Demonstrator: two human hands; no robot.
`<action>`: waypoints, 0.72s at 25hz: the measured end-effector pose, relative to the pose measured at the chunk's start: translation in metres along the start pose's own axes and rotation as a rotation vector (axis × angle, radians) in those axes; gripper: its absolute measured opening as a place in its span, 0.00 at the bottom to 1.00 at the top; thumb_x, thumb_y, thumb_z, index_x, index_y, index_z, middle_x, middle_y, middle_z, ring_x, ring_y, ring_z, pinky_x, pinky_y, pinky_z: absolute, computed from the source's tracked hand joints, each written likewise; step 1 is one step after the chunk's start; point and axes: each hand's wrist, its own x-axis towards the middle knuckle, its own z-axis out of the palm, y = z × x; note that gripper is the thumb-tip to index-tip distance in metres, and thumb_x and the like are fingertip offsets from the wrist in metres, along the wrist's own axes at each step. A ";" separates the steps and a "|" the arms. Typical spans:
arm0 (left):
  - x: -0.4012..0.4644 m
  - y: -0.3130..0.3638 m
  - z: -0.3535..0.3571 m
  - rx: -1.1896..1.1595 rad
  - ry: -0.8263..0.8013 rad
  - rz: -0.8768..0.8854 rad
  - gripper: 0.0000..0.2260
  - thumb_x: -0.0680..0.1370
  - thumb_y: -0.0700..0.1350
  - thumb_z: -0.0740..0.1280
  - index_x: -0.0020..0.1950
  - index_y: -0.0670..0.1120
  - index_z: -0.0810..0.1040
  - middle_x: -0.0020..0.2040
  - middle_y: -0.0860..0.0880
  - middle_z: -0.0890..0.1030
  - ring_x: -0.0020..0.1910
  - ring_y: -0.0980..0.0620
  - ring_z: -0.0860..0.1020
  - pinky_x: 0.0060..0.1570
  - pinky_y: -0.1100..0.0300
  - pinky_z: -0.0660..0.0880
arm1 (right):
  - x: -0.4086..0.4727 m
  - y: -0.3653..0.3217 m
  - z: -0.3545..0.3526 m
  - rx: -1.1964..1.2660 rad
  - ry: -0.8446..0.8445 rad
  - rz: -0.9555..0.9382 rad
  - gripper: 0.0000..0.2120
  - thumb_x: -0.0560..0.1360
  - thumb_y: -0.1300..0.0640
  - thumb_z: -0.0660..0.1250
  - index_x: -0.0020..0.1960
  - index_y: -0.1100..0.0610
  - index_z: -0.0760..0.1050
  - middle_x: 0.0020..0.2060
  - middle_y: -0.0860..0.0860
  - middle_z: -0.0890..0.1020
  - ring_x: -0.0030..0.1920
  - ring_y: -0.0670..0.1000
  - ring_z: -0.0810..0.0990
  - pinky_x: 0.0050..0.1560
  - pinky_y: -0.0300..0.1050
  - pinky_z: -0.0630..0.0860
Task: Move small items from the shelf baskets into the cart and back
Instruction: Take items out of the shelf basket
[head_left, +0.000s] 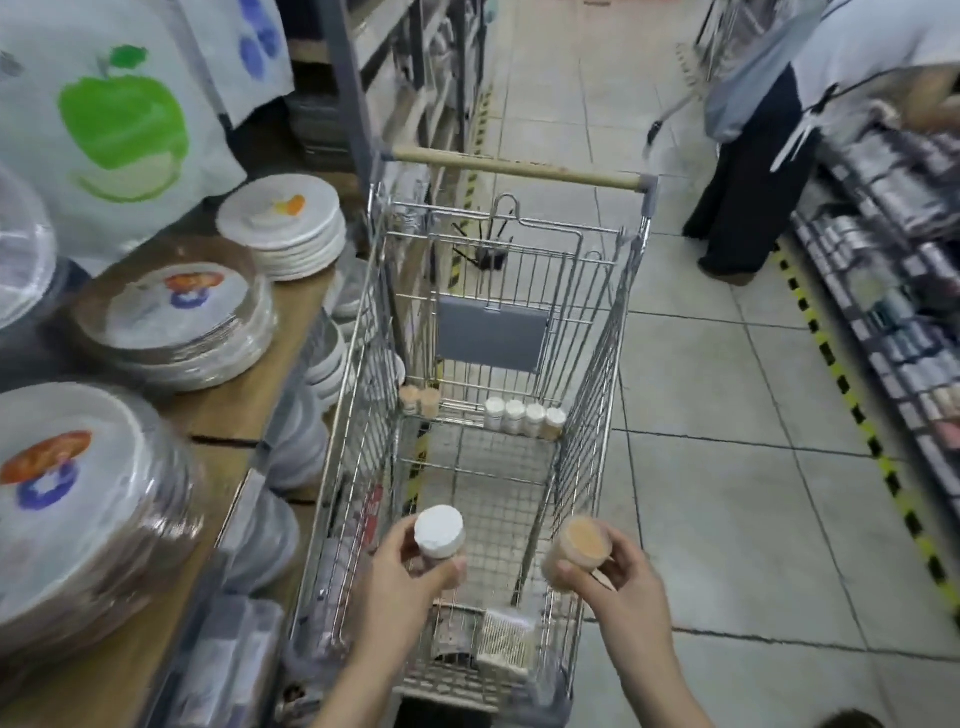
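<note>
- Stacks of wrapped plates (171, 322) with fruit prints fill the wooden shelf (228, 415) along the left side of the frame
- The left hand (400, 577), low and centre-left, grasps a white-capped jar (439, 532); the cap stands clear above the fingers, the thumb crosses the jar's body below it
- The wire cart (587, 441) takes up the middle of the frame, wooden handle bar (514, 169) at its far end
- Against the cart's far wall stand two tan jars (420, 401) left of a row of four white-capped jars (524, 418)
- A flat pack (506, 644) lies on the cart floor at lower centre, between the wrists
- The right hand (605, 569), low and centre-right, grips a tan-capped jar (576, 551) tilted leftward; the jar juts out up and left of the fingers, over the cart's right rim
- Another person (810, 104) bends at the shelves in the upper right
</note>
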 end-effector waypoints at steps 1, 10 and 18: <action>0.019 0.001 0.000 -0.003 -0.004 -0.011 0.22 0.66 0.36 0.77 0.50 0.57 0.74 0.48 0.55 0.81 0.47 0.58 0.78 0.44 0.67 0.72 | 0.016 -0.002 0.013 -0.008 0.008 0.021 0.23 0.65 0.73 0.74 0.51 0.51 0.76 0.45 0.47 0.83 0.41 0.38 0.82 0.40 0.30 0.76; 0.191 -0.028 -0.001 0.017 0.032 -0.038 0.23 0.67 0.38 0.76 0.59 0.49 0.75 0.50 0.56 0.81 0.51 0.56 0.78 0.55 0.57 0.73 | 0.192 0.046 0.120 -0.213 -0.098 0.150 0.22 0.67 0.66 0.74 0.58 0.54 0.72 0.50 0.44 0.79 0.50 0.40 0.77 0.54 0.35 0.75; 0.284 -0.115 0.026 -0.145 0.150 -0.167 0.24 0.64 0.33 0.77 0.53 0.51 0.76 0.47 0.52 0.80 0.49 0.47 0.78 0.44 0.61 0.73 | 0.336 0.134 0.194 -0.308 -0.173 0.160 0.22 0.70 0.67 0.72 0.61 0.56 0.72 0.52 0.47 0.79 0.56 0.50 0.78 0.52 0.35 0.76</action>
